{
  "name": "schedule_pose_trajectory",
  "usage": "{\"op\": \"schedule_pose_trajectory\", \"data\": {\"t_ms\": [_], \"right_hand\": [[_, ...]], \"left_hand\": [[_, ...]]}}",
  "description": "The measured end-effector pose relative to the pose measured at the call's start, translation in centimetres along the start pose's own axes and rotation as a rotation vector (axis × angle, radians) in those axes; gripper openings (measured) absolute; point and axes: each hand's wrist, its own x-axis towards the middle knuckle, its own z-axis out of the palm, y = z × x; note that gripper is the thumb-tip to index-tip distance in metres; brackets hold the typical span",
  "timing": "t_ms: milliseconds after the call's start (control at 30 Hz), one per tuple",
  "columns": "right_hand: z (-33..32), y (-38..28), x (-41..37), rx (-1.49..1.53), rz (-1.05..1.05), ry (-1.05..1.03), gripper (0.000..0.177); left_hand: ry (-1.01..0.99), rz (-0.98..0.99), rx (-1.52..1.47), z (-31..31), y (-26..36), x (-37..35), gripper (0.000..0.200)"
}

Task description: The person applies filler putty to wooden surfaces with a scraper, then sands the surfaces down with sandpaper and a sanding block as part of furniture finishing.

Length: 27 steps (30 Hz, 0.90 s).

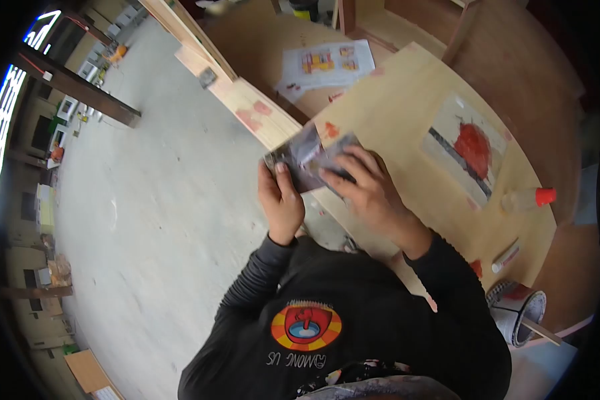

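Your left hand [282, 203] pinches the dark sheet [302, 158] at the tabletop's [400, 107] edge; your right hand [367, 183] curls half-closed over it, grip unclear, with open floor [153, 220] to your left

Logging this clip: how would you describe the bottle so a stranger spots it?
Find the pale table, then its sheet with the big red blotch. The bottle is beside that sheet, near the table's curved edge. Unlike the white tube and the can, it is see-through with a red cap.
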Motion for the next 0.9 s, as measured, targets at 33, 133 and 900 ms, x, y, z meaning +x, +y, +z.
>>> {"op": "schedule_pose_trajectory", "data": {"t_ms": [33, 133, 900], "right_hand": [[0.1, 0.2, 0.5, -0.030, -0.012, -0.083, 0.049], [-0.3, -0.7, 1.5, 0.272, 0.016, -0.021, 0.054], [5.1, 1.5, -1.6, 1.013, 0.546, 0.622, 0.039]], "left_hand": [[-0.018, -0.045, -0.002, -0.2, -0.6, 0.3, 0.020], [-0.024, -0.362, -0.566, -0.1, -1.3, 0.6, 0.022], [0.001, -0.420, -0.742, 3.7, 0.2, -0.1, 0.027]]}}
